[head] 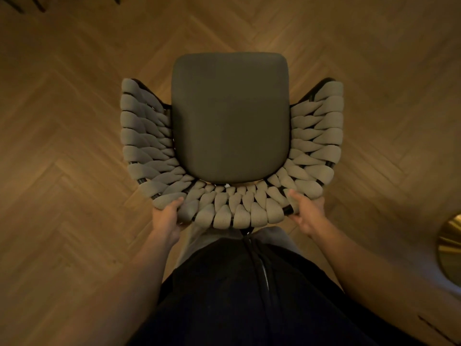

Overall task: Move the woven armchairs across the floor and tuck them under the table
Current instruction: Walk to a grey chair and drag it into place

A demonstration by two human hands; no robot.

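A woven armchair (230, 136) stands right below me, seen from above: a dark grey seat cushion ringed by a curved back and arms of thick beige woven straps on a black frame. My left hand (167, 217) grips the back's top rim at its left rear corner, thumb over the straps. My right hand (306, 211) grips the rim at the right rear corner in the same way. The chair's legs are hidden under the seat. No table is in sight.
Herringbone wood floor (74, 151) stretches all round the chair. Dark furniture legs (37, 3) show at the top left edge. A round gold object (450, 248) sits at the right edge. My dark clothing fills the bottom middle.
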